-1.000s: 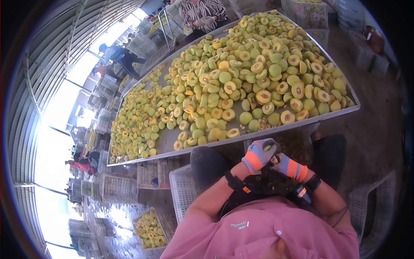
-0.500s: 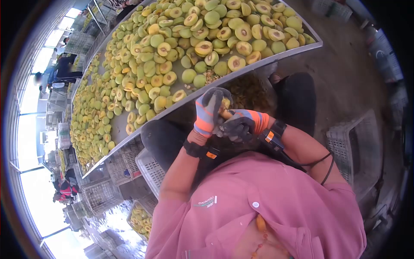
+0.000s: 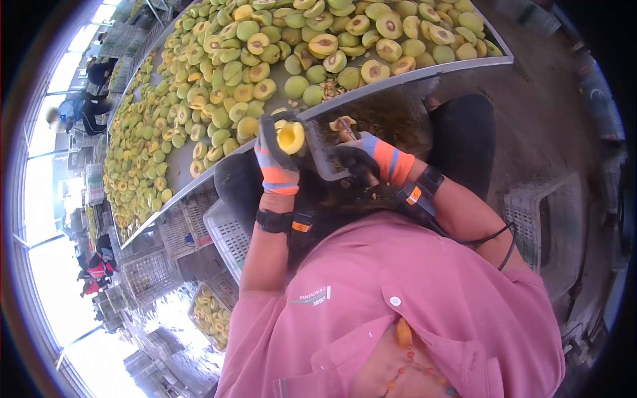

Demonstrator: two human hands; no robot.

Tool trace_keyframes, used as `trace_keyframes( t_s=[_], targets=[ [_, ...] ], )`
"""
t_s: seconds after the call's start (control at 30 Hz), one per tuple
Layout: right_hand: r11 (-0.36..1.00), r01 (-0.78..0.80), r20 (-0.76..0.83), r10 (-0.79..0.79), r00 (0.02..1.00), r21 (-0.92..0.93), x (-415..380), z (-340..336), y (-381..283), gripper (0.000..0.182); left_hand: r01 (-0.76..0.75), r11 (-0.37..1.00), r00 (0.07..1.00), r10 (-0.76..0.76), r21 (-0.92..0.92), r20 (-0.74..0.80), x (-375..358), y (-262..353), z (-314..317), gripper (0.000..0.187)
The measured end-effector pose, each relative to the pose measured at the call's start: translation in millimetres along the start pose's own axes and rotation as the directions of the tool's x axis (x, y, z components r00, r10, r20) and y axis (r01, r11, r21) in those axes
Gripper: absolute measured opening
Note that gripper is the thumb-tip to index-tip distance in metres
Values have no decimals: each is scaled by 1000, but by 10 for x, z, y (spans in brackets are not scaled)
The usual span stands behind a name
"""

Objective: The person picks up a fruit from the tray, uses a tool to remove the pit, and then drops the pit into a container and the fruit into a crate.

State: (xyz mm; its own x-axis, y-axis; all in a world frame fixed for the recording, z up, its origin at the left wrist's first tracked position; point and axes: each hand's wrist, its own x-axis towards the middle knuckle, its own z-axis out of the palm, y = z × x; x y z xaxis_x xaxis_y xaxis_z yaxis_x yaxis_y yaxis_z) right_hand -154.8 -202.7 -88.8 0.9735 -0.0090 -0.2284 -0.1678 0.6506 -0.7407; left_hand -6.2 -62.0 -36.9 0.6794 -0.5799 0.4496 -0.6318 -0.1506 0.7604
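My left hand (image 3: pixel 277 149), in a grey-palmed glove with orange and blue stripes, grips a peach half (image 3: pixel 290 138). Its hollowed yellow inside faces up. In my matching gloved right hand (image 3: pixel 371 161) is a tool with a wooden handle (image 3: pixel 347 134), pointing away from me. On or right at the tool's tip sits a brownish-yellow scrap of fruit (image 3: pixel 342 123). A grey bin (image 3: pixel 332 175) holding dark wet scraps stands below, between my knees. Just beyond my hands, the metal-edged table (image 3: pixel 424 75) bears many green-skinned fruit halves (image 3: pixel 242 93), most with brown centres.
A white plastic crate (image 3: pixel 229 239) is by my left leg, and a larger grey crate (image 3: pixel 547 232) stands at the right. More crates (image 3: pixel 149 273) line the left, one with fruit (image 3: pixel 211 317). Other people (image 3: pixel 83 113) are at the far left. A cable (image 3: pixel 494 233) runs along my right forearm.
My hands were together over the fruit and are now apart. The left has moved left, showing the hollowed peach half; the right, with the tool, is over the bin.
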Motion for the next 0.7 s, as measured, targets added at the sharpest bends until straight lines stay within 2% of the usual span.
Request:
trace_keyframes(
  t_s=[0.03, 0.07, 0.1, 0.17, 0.2, 0.23, 0.27, 0.3, 0.4, 0.43, 0.47, 0.5, 0.53, 0.57, 0.6, 0.63, 0.7],
  targets=[
    [981, -184, -178, 193, 965, 69, 14, 31, -36, 16, -68, 994, 995, 74, 91, -69, 15, -56, -150, 38],
    [924, -343, -339, 382, 860, 169, 14, 46, -58, 16, -123, 957, 988, 144, 264, -62, 22, -86, -399, 36],
    [945, -293, -345, 327, 880, 148, 84, -102, 105, 18, -170, 888, 975, 214, 428, -56, 39, -92, -647, 35],
    [958, -173, -339, 246, 908, 231, 138, -221, 182, 16, 104, 976, 964, -52, 192, -260, 8, -71, -1106, 33],
    [955, -118, -335, 209, 919, 273, 153, -251, 196, 15, 325, 919, 857, -386, -223, -341, -44, -145, -1295, 31],
    [928, -95, -343, 226, 912, 359, 159, -247, 182, 15, 383, 901, 872, -279, 204, -403, -123, -178, -1460, 34],
    [894, -69, -347, 242, 906, 443, 181, -243, 155, 14, 393, 705, 898, -155, 591, -412, -185, -200, -1614, 36],
    [853, -38, -350, 253, 902, 521, 211, -246, 125, 14, 354, 369, 929, -37, 859, -367, -181, -181, -1686, 38],
    [795, -40, -189, 193, 963, 605, 249, -231, 27, 15, 249, 349, 966, -22, 903, -258, -104, -176, -1571, 46],
    [693, -113, -25, 185, 982, 712, 272, -243, -29, 19, 313, 575, 950, -202, 756, -239, -29, -164, -1413, 47],
    [689, -150, 39, 173, 984, 709, 313, -227, -68, 24, 192, 620, 979, -178, 761, -101, 52, -291, -1294, 47],
    [711, -196, 124, 152, 980, 676, 306, -218, -88, 28, 39, 571, 993, -114, 820, 32, 204, -224, -1096, 42],
    [776, -186, 44, 201, 979, 602, 269, -149, -130, 32, -2, 653, 993, -90, 758, 80, 353, -201, -873, 38],
    [832, -173, -55, 236, 970, 527, 218, -82, -176, 36, -97, 685, 992, 7, 722, 127, 492, -252, -666, 35],
    [889, -155, -112, 223, 968, 430, 168, -16, -211, 34, -131, 625, 970, -81, 769, 231, 636, -254, -508, 42],
    [932, -140, -181, 210, 961, 335, 109, 20, -210, 33, -166, 504, 916, -240, 847, 322, 734, -318, -330, 51],
    [985, -43, -313, 94, 945, 167, 80, -16, -137, 34, -124, 538, 777, -470, 834, 419, 903, -530, -83, 55]
  ],
)
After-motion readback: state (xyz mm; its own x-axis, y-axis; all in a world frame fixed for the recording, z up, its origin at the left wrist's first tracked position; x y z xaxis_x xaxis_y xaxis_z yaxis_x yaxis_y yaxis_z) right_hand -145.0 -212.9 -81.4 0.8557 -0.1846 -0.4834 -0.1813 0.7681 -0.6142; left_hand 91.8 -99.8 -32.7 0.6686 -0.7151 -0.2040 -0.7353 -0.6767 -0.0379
